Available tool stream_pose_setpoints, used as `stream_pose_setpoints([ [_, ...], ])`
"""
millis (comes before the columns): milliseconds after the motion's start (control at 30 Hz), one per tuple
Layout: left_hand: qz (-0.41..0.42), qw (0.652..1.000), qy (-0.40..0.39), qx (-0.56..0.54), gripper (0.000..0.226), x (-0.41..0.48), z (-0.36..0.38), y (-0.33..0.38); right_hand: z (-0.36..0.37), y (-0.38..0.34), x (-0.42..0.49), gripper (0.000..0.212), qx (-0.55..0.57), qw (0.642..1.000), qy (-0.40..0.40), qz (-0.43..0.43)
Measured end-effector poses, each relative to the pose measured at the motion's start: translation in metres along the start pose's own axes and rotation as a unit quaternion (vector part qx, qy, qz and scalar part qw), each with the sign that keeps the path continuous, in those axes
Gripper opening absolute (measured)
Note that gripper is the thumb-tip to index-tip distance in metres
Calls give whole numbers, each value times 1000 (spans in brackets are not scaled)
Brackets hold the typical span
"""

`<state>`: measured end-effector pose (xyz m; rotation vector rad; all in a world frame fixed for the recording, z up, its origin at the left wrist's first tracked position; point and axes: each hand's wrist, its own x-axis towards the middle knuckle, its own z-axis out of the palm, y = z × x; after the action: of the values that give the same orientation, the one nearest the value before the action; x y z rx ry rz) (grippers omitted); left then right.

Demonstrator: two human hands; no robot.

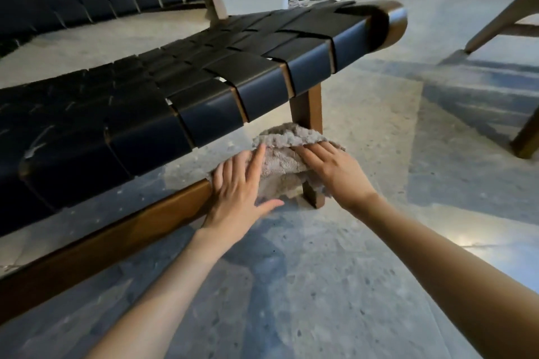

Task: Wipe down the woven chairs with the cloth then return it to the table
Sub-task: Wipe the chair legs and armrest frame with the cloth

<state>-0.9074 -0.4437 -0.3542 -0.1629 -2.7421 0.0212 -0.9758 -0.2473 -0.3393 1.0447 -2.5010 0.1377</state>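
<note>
A: Where is the cloth (pixel 280 167) lying?
B: It is draping over the near right corner of the woven chair (pixel 204 81), bunching around the square brown wooden leg (pixel 307 105) and the end of the low rail (pixel 116 230); it is looking fluffy, grey-beige
A: What are the 2 hands doing?
B: The left hand (pixel 237 186) is pressing flat on it, fingers straight and spread; the right hand (pixel 332 172) is pressing too, fingers straight, tips lying under a fold
A: And the seat?
B: Smooth flat black straps are crossing in a basket weave above a speckled, polished floor (pixel 320 285)
</note>
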Motion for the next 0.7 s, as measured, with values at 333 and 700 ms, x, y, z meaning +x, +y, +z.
stream_pose_setpoints([
  [333,83,980,-76,-162,25,20,-1,27,-17,42,-58,45,277,890,-242,268],
  [700,-160,948,129,-244,12,51,-4,61,-28,70,-55,21,79,959,-11,273],
])
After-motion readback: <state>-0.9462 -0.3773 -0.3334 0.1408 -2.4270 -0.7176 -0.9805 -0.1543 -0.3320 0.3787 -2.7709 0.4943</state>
